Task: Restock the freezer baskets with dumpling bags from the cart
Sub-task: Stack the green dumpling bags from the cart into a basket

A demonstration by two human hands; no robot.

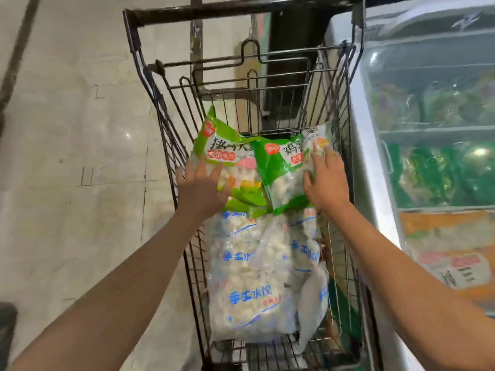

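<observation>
A dark wire cart [171,145] stands in front of me with dumpling bags inside. Two green-and-clear bags lean at its far end: one on the left [227,148] and one on the right [284,170]. My left hand [201,186] reaches over the left green bag with fingers spread, at or just above its surface. My right hand [324,180] grips the right edge of the right green bag, thumb curled over its front. Clear bags with blue print [251,274] fill the near part of the cart.
A chest freezer [369,167] with a sliding glass lid [434,103] runs along the right side of the cart; green and orange packages show under the glass. Pale tiled floor [75,156] lies to the left. A dark object [6,333] sits at the lower left edge.
</observation>
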